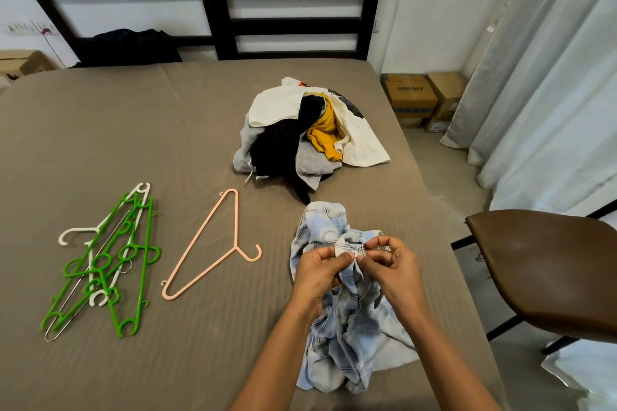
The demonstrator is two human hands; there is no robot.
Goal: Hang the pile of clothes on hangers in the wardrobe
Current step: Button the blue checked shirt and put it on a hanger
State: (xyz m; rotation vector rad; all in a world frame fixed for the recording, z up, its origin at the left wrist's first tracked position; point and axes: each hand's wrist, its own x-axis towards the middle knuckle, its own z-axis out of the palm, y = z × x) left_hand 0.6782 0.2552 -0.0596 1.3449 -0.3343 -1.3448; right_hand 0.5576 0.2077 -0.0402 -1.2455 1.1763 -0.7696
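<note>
Soft even daylight, faint shadows, sharp focus, wide-angle edge bending

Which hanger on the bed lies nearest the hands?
The peach hanger, lying alone beside the left hand, which pinches the shirt with the right hand; the green and white hangers sit tangled farther left.

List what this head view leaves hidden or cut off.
Head view:
- Blue checked shirt: fingers of left hand and right hand partly cover the pinched spot.
- Clothes pile: lower garments buried under upper ones.
- Green and white hangers: overlapping, count unclear.
- Brown chair: cut by right edge.
</note>
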